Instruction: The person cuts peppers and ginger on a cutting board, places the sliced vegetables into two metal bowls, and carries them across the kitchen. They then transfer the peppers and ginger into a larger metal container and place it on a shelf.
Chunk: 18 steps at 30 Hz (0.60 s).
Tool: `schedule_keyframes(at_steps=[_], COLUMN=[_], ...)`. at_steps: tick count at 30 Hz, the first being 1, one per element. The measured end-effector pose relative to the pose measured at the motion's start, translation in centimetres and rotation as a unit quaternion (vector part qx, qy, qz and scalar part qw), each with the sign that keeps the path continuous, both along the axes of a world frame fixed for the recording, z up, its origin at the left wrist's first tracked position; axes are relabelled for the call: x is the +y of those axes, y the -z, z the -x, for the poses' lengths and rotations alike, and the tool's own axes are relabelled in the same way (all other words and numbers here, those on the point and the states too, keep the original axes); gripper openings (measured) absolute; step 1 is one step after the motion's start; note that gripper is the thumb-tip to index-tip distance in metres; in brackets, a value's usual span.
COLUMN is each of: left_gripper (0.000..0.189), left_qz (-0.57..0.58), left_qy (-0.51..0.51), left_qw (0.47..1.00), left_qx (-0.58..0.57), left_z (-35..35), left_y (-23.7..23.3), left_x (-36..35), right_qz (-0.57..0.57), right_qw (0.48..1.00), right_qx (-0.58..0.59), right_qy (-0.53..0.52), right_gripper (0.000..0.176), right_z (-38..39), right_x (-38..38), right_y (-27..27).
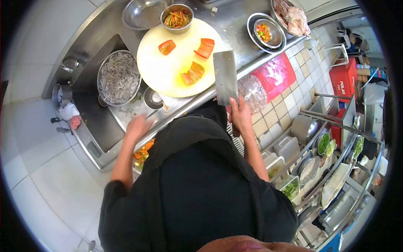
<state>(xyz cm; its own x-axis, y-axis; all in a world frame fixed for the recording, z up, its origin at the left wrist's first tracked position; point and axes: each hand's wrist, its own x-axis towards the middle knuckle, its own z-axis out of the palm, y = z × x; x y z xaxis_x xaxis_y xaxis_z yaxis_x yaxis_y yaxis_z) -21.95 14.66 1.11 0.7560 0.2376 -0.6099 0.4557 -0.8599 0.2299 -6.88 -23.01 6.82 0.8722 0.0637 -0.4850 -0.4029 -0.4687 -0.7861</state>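
Note:
My right hand (241, 115) is shut around the handle of a cleaver (226, 73), its broad blade pointing away from me at the right edge of the cutting board. My left hand (139, 127), slightly blurred, hovers by the sink's front edge with loose fingers and nothing visible in it. On the round cutting board (161, 69) lie three pieces of red bell pepper: a small one (167, 47), one at the right (204, 48) and a curled one (193, 73). A metal bowl of cut pepper strips (177, 19) stands at the board's far edge.
A large pot of pale strips (119, 77) sits in the sink (94, 134), near a small metal cup (153, 99). Nested bowls with diced pepper (263, 32) and a bowl of raw meat (294, 19) stand at right. Shelving (327, 117) with containers is on my right.

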Motion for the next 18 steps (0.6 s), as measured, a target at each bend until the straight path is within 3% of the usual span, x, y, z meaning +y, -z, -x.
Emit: schedule_keyframes(at_steps=[1, 2, 3, 5, 8, 11, 14, 17, 18], left_gripper=[0.059, 0.066, 0.068, 0.058, 0.048, 0.04, 0.036, 0.038, 0.039], left_qz=[0.114, 0.206, 0.221, 0.245, 0.278, 0.399, 0.412, 0.408, 0.334], left_qy=[-0.077, -0.158, -0.212, -0.19, -0.169, -0.233, -0.261, -0.266, -0.234], left_qw=[0.986, 0.953, 0.943, 0.919, 0.919, 0.858, 0.838, 0.828, 0.86], left_qx=[-0.095, -0.155, -0.132, -0.243, -0.221, -0.224, -0.246, -0.279, -0.305], left_z=[-5.5, -9.5, -13.6, -18.0, -20.5, -20.5, -22.9, -26.8, -27.8], left_y=[-2.5, -2.1, -3.5, 2.2, 4.5, -0.2, -2.6, -1.7, -1.3], left_x=[-2.7, -5.0, -7.3, -10.0, -10.8, -11.4, -11.7, -12.0, -11.8], right_qz=[-0.001, -0.004, -0.006, -0.012, -0.006, -0.01, -0.028, -0.033, -0.026], right_qw=[1.0, 1.0, 1.0, 1.0, 0.999, 0.999, 0.998, 0.999, 0.999], right_qx=[-0.001, -0.003, -0.007, -0.018, -0.022, -0.013, -0.002, 0.016, 0.022], right_qy=[0.002, 0.004, 0.009, 0.017, 0.026, 0.044, 0.056, 0.038, 0.024], right_gripper=[0.029, 0.028, 0.028, 0.029, 0.03, 0.028, 0.027, 0.028, 0.03], right_z=[0.1, 0.2, 0.4, 0.8, 1.4, 2.4, 3.5, 3.6, 3.5], right_x=[-0.3, -0.7, -1.0, -1.3, -1.9, -1.9, -2.1, -1.6, -1.9], right_y=[0.2, 0.7, 1.2, 1.9, 2.3, 2.4, 2.9, 2.7, 3.2])
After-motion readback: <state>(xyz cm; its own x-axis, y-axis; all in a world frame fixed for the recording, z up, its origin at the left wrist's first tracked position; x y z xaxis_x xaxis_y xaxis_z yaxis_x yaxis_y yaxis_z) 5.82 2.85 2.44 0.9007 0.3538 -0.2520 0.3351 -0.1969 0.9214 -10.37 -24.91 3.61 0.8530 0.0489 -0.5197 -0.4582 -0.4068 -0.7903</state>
